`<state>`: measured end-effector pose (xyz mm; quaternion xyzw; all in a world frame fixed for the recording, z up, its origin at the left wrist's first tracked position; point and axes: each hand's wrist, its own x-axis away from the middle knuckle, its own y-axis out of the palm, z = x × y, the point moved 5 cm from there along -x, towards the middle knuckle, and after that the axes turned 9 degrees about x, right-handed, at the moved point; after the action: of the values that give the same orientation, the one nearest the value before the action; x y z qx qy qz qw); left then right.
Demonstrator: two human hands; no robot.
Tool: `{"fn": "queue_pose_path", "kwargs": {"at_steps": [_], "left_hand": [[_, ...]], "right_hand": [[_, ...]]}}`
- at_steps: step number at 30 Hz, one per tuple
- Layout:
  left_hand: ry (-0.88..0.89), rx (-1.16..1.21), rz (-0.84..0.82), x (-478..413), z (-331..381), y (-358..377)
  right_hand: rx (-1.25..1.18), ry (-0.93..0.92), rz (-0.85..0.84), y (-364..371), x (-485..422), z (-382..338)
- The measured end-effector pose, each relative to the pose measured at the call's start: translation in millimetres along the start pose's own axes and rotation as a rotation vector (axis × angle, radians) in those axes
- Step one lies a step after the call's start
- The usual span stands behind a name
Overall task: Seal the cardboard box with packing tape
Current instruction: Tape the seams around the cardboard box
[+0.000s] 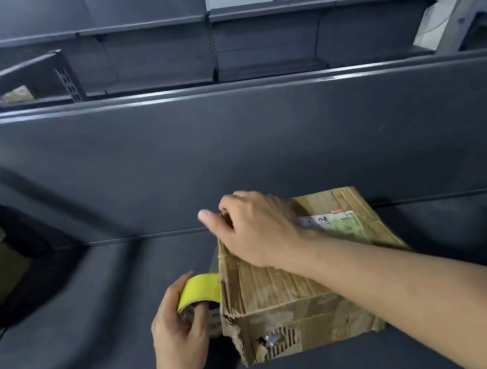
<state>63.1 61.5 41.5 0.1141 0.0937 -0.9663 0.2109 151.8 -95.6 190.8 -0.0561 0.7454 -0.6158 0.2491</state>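
Cardboard looks worn and soft: the box (289,286) sits on the dark shelf (100,314), its near corner torn. Right hand (258,227) presses flat on the top's left edge. Left hand (178,331) grips the tape (200,291) roll just beside the box. Likely light; steady it from above, away from crushed corners.
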Motion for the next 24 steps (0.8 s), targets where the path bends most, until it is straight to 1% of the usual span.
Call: {"fn": "queue_pose_path", "kwargs": {"at_steps": [5,6,8,10,12,14,16,20,22,24], "left_hand": [[-0.051,0.027,-0.001,-2,3,4],[-0.077,0.066,0.002,-3,1,4],[-0.116,0.136,0.029,-4,-3,4],[-0.116,0.152,0.087,-2,-3,2],[-0.143,0.167,0.161,2,-7,2],[-0.193,0.176,0.216,8,-9,3],[-0.229,0.188,0.252,14,-12,5],[-0.349,0.296,0.257,17,-27,8],[-0.314,0.323,0.229,14,-12,12],[-0.243,0.409,0.197,9,13,16]], "right_hand": [[0.184,-0.047,0.128,3,4,-11],[0.195,-0.045,0.145,2,3,-12],[0.161,-0.048,0.122,-4,3,-17],[0.101,-0.019,-0.039,-1,0,-15],[-0.003,0.05,-0.267,-1,-1,-6],[-0.016,0.091,-0.34,-4,0,1],[-0.007,0.119,-0.337,-4,2,4],[-0.111,0.161,-0.247,-7,0,5],[-0.181,0.199,-0.203,-16,-4,14],[-0.321,0.263,-0.164,-30,-7,32]]}}
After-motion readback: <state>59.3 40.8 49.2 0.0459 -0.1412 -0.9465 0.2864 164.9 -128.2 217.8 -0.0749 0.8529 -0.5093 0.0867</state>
